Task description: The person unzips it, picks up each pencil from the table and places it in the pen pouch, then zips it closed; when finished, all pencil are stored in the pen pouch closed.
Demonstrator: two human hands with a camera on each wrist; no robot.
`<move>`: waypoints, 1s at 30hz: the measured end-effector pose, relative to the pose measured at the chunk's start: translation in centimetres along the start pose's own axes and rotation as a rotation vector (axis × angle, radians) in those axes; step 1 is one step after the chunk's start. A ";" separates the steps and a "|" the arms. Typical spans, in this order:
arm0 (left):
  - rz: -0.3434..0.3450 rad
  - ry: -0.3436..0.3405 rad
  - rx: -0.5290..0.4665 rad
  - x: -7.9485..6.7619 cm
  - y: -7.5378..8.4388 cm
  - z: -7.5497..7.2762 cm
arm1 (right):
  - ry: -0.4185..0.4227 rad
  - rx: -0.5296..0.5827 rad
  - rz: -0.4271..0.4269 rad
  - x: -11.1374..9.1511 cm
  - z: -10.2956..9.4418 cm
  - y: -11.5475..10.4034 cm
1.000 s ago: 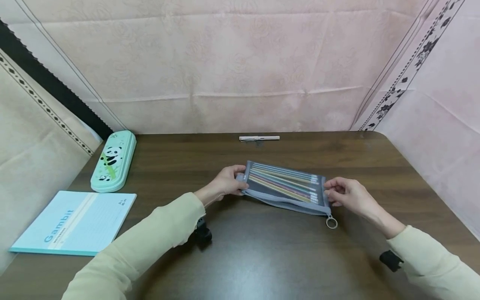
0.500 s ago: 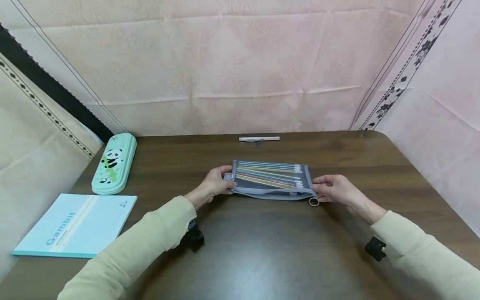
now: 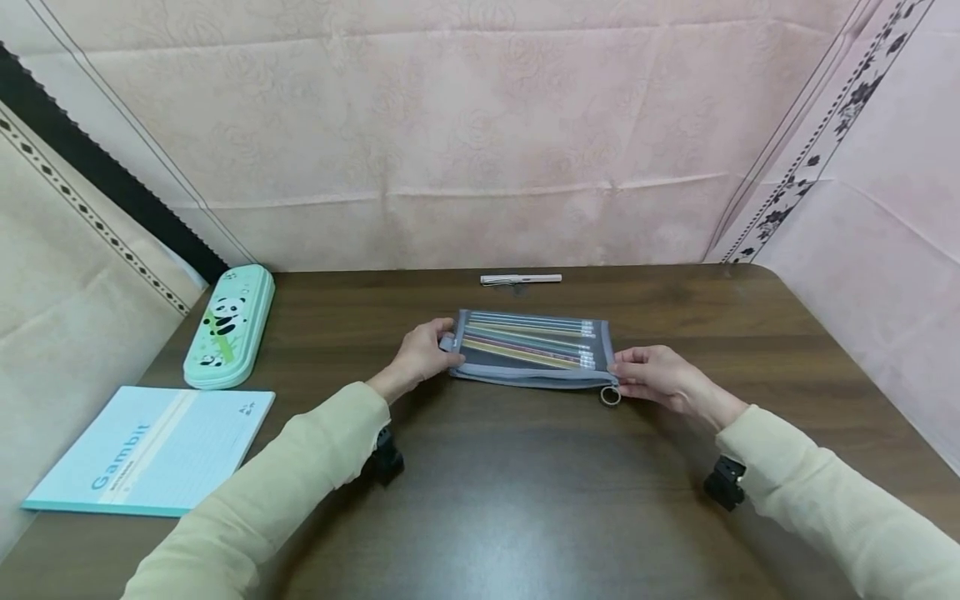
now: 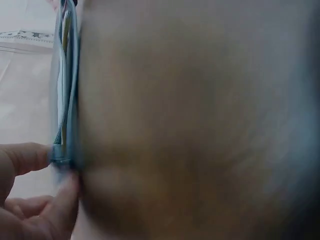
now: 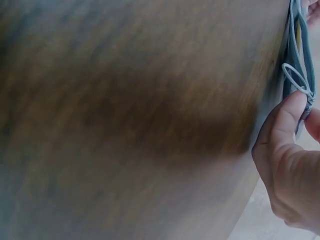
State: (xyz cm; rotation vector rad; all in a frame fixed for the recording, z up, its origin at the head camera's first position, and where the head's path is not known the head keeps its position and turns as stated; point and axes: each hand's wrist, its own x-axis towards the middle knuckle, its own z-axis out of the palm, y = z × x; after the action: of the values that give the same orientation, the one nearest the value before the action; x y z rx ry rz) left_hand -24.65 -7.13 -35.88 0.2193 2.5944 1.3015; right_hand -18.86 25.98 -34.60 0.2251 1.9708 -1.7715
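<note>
A grey-blue zippered pencil pouch (image 3: 534,379) with a see-through face lies between both hands at the middle of the table, several pencils (image 3: 525,342) showing inside it. My left hand (image 3: 420,357) pinches its left end between thumb and fingers; the same grip shows in the left wrist view, where the pouch (image 4: 65,100) is seen edge-on. My right hand (image 3: 667,379) pinches the right end near the zipper's metal ring (image 3: 610,396). In the right wrist view the ring (image 5: 295,77) hangs beside the thumb and fingers. Pencil ends peek from the pouch's gap along the zipper.
Toward the back edge of the brown table (image 3: 480,500) lies a silver pen (image 3: 521,279). On the left are a mint pencil case (image 3: 228,327) with a panda print and a light blue notebook (image 3: 150,450). Patterned cloth (image 3: 450,150) hangs behind.
Both hands have moved the pouch to the left and slightly away from me, and it has turned straighter to the table's back edge. The other objects stay in place.
</note>
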 end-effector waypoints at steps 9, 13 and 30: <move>0.433 0.139 0.110 -2.0 3.6 3.7 | -0.001 0.075 -0.012 -0.4 -0.1 0.0; 0.540 -0.083 0.145 -3.2 5.7 8.0 | 0.002 0.102 -0.013 -0.5 -0.1 0.1; 0.666 -0.045 0.470 -3.2 8.6 13.0 | -0.041 0.166 -0.034 -0.8 0.5 0.3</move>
State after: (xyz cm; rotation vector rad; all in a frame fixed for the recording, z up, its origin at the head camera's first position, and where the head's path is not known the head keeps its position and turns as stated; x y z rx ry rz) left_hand -17.76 7.24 -36.08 1.2586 2.8532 0.7749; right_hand -17.93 25.71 -34.49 0.2093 1.8109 -1.9485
